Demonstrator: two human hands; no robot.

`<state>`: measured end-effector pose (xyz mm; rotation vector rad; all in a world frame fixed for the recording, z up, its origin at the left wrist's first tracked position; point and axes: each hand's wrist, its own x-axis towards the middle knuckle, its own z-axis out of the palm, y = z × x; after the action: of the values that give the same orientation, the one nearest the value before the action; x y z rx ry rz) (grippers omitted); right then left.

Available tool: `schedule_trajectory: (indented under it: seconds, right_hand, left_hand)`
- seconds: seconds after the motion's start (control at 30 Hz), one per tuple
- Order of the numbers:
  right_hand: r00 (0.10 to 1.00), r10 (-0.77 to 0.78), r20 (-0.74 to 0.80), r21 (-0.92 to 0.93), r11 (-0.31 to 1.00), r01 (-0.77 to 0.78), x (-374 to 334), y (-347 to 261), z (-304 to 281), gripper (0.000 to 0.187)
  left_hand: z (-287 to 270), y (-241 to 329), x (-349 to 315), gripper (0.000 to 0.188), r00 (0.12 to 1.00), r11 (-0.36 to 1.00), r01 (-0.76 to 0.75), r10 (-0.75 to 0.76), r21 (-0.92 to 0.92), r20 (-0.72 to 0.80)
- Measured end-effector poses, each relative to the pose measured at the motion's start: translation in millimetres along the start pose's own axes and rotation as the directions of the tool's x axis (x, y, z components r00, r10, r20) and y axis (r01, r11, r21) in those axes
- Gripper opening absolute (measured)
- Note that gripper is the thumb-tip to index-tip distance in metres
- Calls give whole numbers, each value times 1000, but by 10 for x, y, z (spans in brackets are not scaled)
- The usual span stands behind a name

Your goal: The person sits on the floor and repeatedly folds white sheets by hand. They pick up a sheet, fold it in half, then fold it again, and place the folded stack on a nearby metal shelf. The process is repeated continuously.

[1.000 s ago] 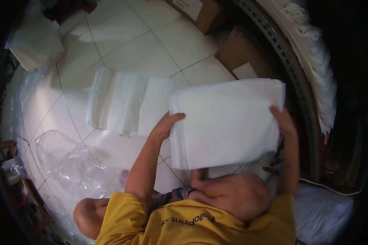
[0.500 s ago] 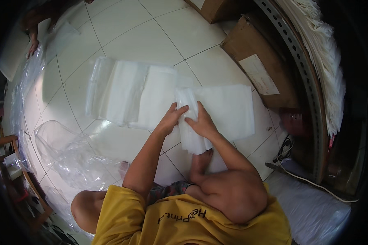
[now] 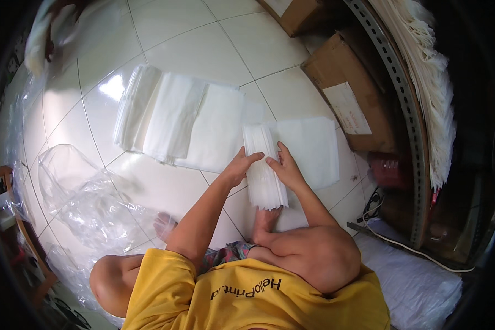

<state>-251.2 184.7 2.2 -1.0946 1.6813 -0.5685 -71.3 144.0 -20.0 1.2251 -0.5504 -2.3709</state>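
A narrow stack of thin white plastic sheets (image 3: 265,190) stands upright between my two hands, its layers fanned slightly at the near edge. My left hand (image 3: 240,166) grips its left side, thumb over the front. My right hand (image 3: 287,167) holds the right side, thumb pressing on the front and fingers behind. Beneath and to the right lies a flat pile of translucent white sheets (image 3: 309,151) on the tiled floor. To the left, more white sheets (image 3: 217,125) lie overlapping in several batches.
Crumpled clear plastic (image 3: 102,212) covers the floor at left. Cardboard boxes (image 3: 341,93) and a metal shelf (image 3: 404,104) with stacked white material (image 3: 426,93) stand at right. A cable (image 3: 407,247) runs near a wrapped bundle (image 3: 410,278). Another person's blurred hand (image 3: 48,49) shows at upper left.
The stack between my hands looks wider, its layers more separated at the near edge. The other person's hand at upper left has moved, with pale material blurred beside it.
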Motion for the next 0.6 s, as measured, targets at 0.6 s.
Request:
schedule_trajectory:
  seconds: [0.6]
  right_hand:
    - [958, -234, -168, -545, 831, 108, -54, -55, 198, 40]
  left_hand:
    - [-15, -170, 57, 65, 988, 981, -151, 154, 122, -16]
